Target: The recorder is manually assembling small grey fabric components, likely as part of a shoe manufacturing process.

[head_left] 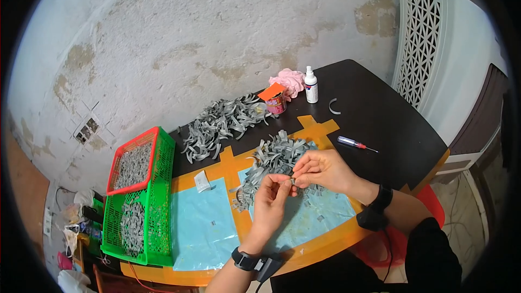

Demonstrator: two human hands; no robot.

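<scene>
A dark tabletop [380,114] stands against a stained, peeling plaster wall [190,32], with a white lattice screen [420,49] beyond its far right corner. Orange tape [230,165] frames pale blue sheets [201,228] along the near edge.

Over the blue sheets near the middle of the near edge, the left hand [269,202] and the right hand [321,169] meet fingertip to fingertip. Both pinch a small grey strip piece [292,180] between thumb and forefingers; the piece is mostly hidden by the fingers and hard to make out. Each wrist wears a dark band.

Just behind the hands lies a pile of grey strips [277,157]. A second, larger grey heap [220,125] lies toward the far left edge. Tiny grey bits are scattered on the blue sheet by the hands.

At the far edge stand a white bottle [311,84], a small can with an orange lid [275,99] and a pink cloth [290,80]. A red-tipped screwdriver [355,143] lies toward the right edge.

Off the left edge, a red basket [135,164] sits on a green basket [154,211], both holding grey pieces. The lower left floor clutter is too bent and dim to identify.
</scene>
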